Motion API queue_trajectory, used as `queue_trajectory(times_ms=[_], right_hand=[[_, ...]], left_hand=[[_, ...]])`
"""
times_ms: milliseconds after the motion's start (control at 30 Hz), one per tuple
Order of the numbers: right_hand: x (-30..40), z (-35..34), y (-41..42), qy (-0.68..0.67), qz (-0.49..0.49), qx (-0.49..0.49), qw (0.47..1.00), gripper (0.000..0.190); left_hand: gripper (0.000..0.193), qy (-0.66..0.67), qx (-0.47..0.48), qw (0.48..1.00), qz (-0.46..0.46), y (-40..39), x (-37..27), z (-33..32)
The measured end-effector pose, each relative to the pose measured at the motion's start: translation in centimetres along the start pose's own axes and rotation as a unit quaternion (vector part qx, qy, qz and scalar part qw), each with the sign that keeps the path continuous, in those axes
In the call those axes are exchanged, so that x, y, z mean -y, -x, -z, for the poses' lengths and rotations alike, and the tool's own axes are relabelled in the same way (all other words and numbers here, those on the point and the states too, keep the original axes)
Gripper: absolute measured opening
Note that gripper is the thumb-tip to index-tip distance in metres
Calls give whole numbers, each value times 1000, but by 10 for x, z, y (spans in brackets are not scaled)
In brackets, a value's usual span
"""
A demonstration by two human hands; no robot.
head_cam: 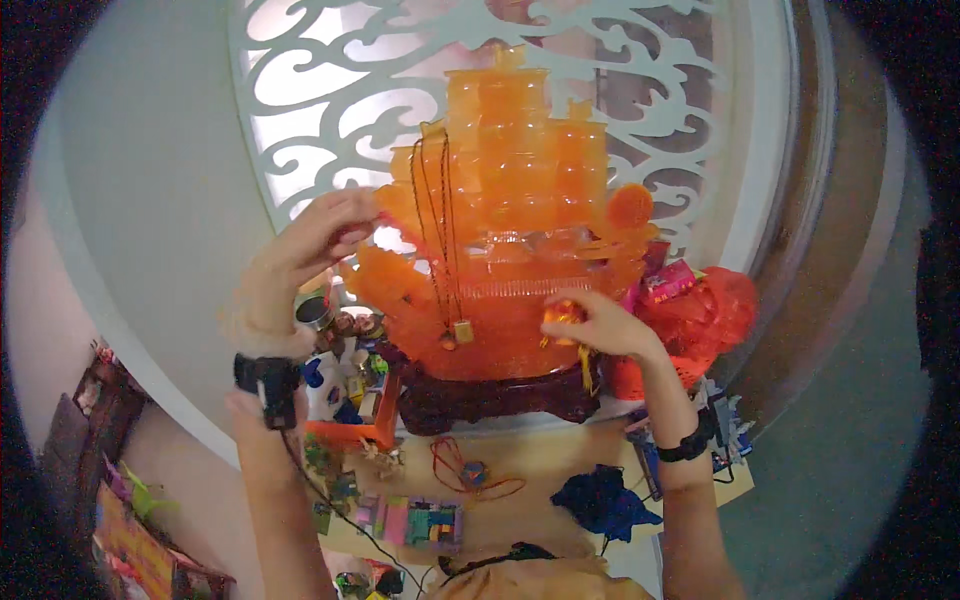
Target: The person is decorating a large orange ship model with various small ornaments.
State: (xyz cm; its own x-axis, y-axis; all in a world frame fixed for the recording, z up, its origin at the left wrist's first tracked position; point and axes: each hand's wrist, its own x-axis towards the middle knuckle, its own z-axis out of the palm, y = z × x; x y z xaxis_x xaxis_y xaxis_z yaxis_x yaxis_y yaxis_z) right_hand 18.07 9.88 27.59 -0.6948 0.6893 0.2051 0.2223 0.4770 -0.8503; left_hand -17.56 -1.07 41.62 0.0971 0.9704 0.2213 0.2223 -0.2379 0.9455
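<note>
A large translucent orange ship sculpture (517,225) stands on a dark carved base (495,405). Dark cord necklaces (442,225) with small pendants hang down its left side. My left hand (334,225) is at the sculpture's upper left edge, fingers bent close together; whether they pinch something there cannot be told. In my right hand (600,319), before the hull, is a shiny orange-gold ornament (562,321) with a yellow tassel (586,369) hanging below. Black bands are on both wrists.
A white scrollwork screen (360,97) rises behind. Left of the base are an orange tray (386,412) and small bottles; on the right, a red bag (720,307) and a pink box (671,281). Nearer lie a red-corded pendant (474,472), a dark blue cloth (604,501) and colourful blocks (412,521).
</note>
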Motion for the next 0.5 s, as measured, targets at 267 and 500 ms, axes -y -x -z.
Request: queue_trajectory(times_ms=[267, 500], right_hand=[[0, -20, -19, 308, 72, 140, 938, 54], [93, 0, -37, -2, 131, 19, 991, 27]], left_hand=[[7, 32, 99, 994, -46, -47, -19, -77], [8, -105, 177, 978, -42, -53, -23, -89]])
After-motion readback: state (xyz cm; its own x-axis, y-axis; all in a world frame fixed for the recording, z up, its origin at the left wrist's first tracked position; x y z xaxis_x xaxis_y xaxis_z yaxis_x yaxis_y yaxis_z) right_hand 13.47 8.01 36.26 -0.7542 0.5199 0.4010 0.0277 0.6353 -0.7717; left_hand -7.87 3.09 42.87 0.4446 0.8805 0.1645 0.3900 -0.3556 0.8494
